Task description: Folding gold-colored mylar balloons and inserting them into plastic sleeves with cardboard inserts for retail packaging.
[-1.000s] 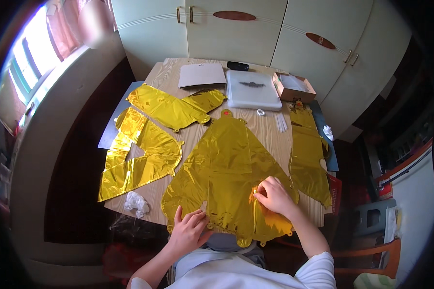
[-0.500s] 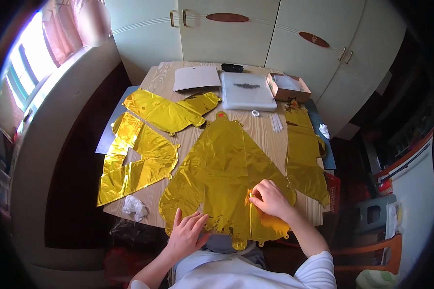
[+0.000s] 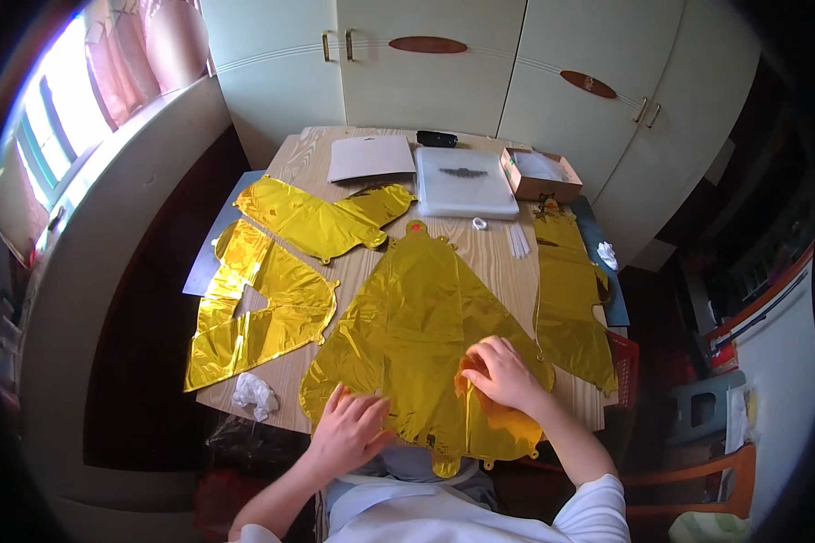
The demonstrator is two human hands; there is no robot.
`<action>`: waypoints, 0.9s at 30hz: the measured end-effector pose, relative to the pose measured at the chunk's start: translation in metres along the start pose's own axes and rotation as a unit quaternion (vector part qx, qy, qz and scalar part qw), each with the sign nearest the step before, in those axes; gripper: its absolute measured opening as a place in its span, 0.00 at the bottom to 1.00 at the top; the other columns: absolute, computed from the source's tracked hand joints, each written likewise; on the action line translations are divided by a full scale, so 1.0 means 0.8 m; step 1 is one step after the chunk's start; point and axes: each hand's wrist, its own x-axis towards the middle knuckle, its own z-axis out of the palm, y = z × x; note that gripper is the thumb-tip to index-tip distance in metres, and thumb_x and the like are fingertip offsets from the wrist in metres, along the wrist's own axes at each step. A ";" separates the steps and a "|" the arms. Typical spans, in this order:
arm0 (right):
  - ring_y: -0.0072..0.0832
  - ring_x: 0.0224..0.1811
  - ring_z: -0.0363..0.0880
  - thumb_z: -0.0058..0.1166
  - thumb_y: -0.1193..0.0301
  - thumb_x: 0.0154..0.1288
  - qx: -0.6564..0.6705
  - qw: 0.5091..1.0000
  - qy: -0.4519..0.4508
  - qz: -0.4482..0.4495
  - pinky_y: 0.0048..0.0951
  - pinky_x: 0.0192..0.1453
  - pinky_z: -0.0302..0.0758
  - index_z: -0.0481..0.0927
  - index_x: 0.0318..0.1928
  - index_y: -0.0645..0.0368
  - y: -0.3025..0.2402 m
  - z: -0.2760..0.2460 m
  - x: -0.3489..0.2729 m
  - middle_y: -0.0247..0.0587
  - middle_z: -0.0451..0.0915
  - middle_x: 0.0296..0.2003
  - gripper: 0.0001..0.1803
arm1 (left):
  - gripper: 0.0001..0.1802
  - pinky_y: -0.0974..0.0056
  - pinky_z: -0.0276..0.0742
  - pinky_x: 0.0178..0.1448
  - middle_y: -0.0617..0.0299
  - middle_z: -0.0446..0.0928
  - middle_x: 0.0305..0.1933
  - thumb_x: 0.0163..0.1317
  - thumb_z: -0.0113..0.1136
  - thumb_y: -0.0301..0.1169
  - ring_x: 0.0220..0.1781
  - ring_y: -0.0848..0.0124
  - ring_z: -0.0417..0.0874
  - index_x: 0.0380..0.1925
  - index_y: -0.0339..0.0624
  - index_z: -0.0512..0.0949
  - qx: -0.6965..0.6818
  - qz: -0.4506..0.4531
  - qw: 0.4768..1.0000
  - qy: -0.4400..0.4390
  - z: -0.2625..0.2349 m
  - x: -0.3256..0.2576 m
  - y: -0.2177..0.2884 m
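A large gold foil balloon (image 3: pixel 414 308), uninflated, lies on the table in front of me, narrow at the far end and wide at the near edge. A red dot marks its far tip. My left hand (image 3: pixel 346 430) is over its near left part, fingers apart and holding nothing. On the near right part, my right hand (image 3: pixel 505 376) has its fingers bent and pressed together at the foil. What they pinch, if anything, is hidden. Orange tones show on the foil around this hand, and a pale narrow line runs below its fingertips.
More flat gold balloons lie at the left (image 3: pixel 263 299), far left (image 3: pixel 321 217) and right (image 3: pixel 570 299). Behind are a grey card (image 3: pixel 371 158), a stack of clear bags (image 3: pixel 466 195), an open box (image 3: pixel 548 185), a tape roll (image 3: pixel 479 223) and crumpled tissue (image 3: pixel 255 396).
My left hand has shifted slightly left and away from me. My right hand stays at nearly the same spot on the foil. The whole view has tilted a little.
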 end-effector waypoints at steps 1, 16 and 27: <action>0.43 0.55 0.71 0.60 0.62 0.63 0.001 0.999 0.018 -0.029 0.39 0.61 0.69 0.75 0.51 0.59 0.006 0.004 0.004 0.47 0.73 0.50 0.20 | 0.29 0.42 0.56 0.73 0.53 0.75 0.55 0.58 0.64 0.43 0.64 0.57 0.73 0.57 0.42 0.73 0.010 0.015 1.000 -0.004 -0.008 0.016 -0.003; 0.47 0.69 0.62 0.51 0.62 0.69 -0.048 0.992 0.106 -0.056 0.49 0.75 0.53 0.62 0.66 0.60 0.079 0.055 0.075 0.51 0.65 0.65 0.30 | 0.44 0.44 0.43 0.78 0.50 0.54 0.76 0.63 0.50 0.63 0.78 0.49 0.49 0.72 0.50 0.58 0.095 0.166 0.979 -0.077 0.046 0.231 -0.087; 0.45 0.70 0.62 0.43 0.74 0.68 -0.040 0.994 0.094 -0.043 0.46 0.75 0.55 0.66 0.62 0.61 0.081 0.058 0.071 0.50 0.67 0.64 0.22 | 0.42 0.41 0.42 0.77 0.52 0.55 0.76 0.63 0.45 0.65 0.78 0.48 0.49 0.73 0.58 0.57 0.127 0.146 0.979 -0.071 0.060 0.228 -0.092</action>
